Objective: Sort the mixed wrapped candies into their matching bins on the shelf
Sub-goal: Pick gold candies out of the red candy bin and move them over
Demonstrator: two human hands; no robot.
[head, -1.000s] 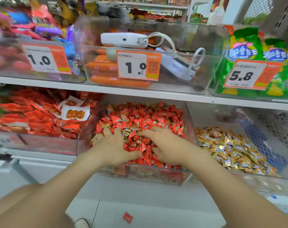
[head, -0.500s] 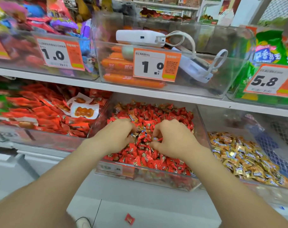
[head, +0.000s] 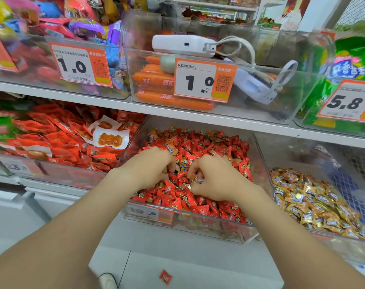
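Mid-bin (head: 190, 223), among red candies (head: 210, 147): right hand (head: 216, 178) pinches a gold-wrapped candy (head: 199, 180) at its fingertips; left hand (head: 149, 167) curled into the pile just beside it, contents indeterminate.

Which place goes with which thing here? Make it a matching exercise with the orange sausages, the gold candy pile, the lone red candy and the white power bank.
Things
1. orange sausages
2. gold candy pile
3. lone red candy
4. white power bank

Places
A. on the floor
B. in the lower right bin
C. on top of the upper middle bin
D. inside the upper middle bin

Pairs: 1-D, 2-B, 3-A, 4-C
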